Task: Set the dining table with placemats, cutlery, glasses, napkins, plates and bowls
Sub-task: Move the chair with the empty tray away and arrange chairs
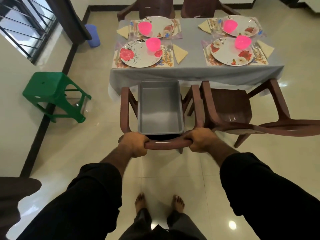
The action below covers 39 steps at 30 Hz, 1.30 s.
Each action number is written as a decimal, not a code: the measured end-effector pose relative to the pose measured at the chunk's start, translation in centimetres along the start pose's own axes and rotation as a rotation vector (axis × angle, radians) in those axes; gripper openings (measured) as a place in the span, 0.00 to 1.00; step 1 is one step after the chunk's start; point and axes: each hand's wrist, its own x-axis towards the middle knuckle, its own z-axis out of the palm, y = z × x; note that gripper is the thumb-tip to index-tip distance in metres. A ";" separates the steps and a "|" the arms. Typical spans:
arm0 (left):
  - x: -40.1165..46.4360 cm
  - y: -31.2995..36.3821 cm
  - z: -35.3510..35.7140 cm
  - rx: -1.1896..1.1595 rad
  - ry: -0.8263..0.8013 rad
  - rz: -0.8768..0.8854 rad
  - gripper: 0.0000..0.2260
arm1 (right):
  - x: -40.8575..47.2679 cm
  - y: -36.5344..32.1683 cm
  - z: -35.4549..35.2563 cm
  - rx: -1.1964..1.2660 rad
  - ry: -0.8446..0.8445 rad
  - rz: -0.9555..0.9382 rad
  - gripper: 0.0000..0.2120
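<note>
Indoors, both hands' grips, left (134, 144) and right (200, 142), clutch the chair (166, 145) before the grey-clothed table (188, 49).

Table (190, 71): 4 settings, 2 near, 2 far; each w/ plate on placemat, bowl on plate. Near-left plate (141, 53), near-right plate (231, 51). Napkin (179, 52) right of near-left placemat (166, 64). Chair (166, 144) before table, tub (160, 106) on its seat. 2nd chair (230, 108) to right. Stool (52, 94) far left.
</note>
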 end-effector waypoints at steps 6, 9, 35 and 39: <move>2.2 -0.9 -0.5 0.012 -0.013 0.036 0.16 | 1.6 0.3 -1.3 0.005 -0.033 0.009 0.24; 2.5 -1.1 -0.2 0.004 0.008 0.046 0.16 | 1.7 0.4 -1.2 0.006 -0.045 0.010 0.24; 0.0 -3.6 -3.9 -0.324 -0.149 -0.047 0.57 | 2.7 -3.3 -4.2 0.255 -0.187 -0.005 0.47; -0.2 -11.0 -4.4 -0.440 -0.056 -0.134 0.56 | 7.2 -9.1 -6.2 0.191 -0.105 -0.041 0.48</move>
